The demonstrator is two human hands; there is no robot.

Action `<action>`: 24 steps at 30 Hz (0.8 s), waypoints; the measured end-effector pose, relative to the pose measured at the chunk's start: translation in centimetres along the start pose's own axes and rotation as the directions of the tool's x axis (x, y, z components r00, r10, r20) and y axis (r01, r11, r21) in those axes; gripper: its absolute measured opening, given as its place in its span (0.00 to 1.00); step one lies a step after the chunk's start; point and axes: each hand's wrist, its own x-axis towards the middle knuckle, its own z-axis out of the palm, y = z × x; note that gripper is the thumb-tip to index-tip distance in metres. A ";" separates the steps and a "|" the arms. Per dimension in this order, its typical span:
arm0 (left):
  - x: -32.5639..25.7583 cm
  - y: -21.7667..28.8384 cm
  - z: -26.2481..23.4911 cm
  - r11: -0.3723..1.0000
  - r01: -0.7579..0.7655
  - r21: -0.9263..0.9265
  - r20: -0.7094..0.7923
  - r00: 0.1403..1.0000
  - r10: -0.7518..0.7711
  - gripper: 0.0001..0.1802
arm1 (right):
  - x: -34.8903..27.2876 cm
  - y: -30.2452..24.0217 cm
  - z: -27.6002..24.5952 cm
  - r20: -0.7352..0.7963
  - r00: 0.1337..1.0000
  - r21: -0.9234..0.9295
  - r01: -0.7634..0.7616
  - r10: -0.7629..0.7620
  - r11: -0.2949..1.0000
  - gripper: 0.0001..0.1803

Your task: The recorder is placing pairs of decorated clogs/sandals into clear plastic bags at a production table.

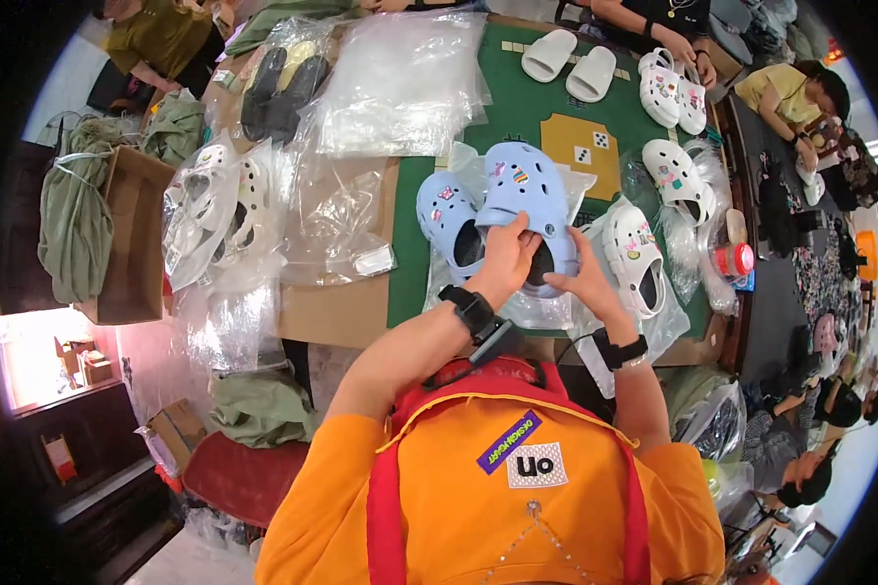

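A light blue clog with colourful charms on its toe is held up between my two hands over the table. My left hand has its fingers at the clog's opening, thumb against the upper. On the other side my right hand grips the rim near the heel, fingers and thumb curled round it. Its mate, another light blue clog with charms, lies just left on clear plastic. A white clog with charms rests close to my right hand, on clear plastic film. The held clog's sole is hidden.
White slides and more white clogs stand farther back on the green table top. To the left lie a stack of clear bags, bagged white clogs and a cardboard box. Another person's hands are across the table.
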 end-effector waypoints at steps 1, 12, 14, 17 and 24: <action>0.9 -0.1 -0.4 1.000 0.003 0.007 -0.003 1.000 -0.003 0.15 | 0.5 0.0 -0.2 0.040 0.999 -0.106 0.006 -0.002 0.994 0.48; -0.5 1.2 -8.8 -0.141 -0.315 0.939 0.342 0.905 0.253 0.12 | 6.2 8.3 0.6 -0.080 0.965 -0.088 -0.258 0.251 0.962 0.43; 0.0 0.9 -9.6 -0.182 -0.367 0.912 0.407 0.861 0.306 0.11 | 6.5 8.7 0.8 -0.156 0.956 -0.116 -0.269 0.249 0.956 0.43; -0.3 1.0 -8.9 -0.323 -0.338 0.884 0.447 0.814 0.371 0.11 | 6.6 8.0 1.2 -0.106 0.933 0.021 -0.344 0.344 0.939 0.41; 0.1 2.2 -9.9 -0.792 -0.221 0.569 0.217 0.969 -0.114 0.14 | 5.7 8.5 1.3 -0.011 0.915 0.178 -0.396 0.404 0.901 0.39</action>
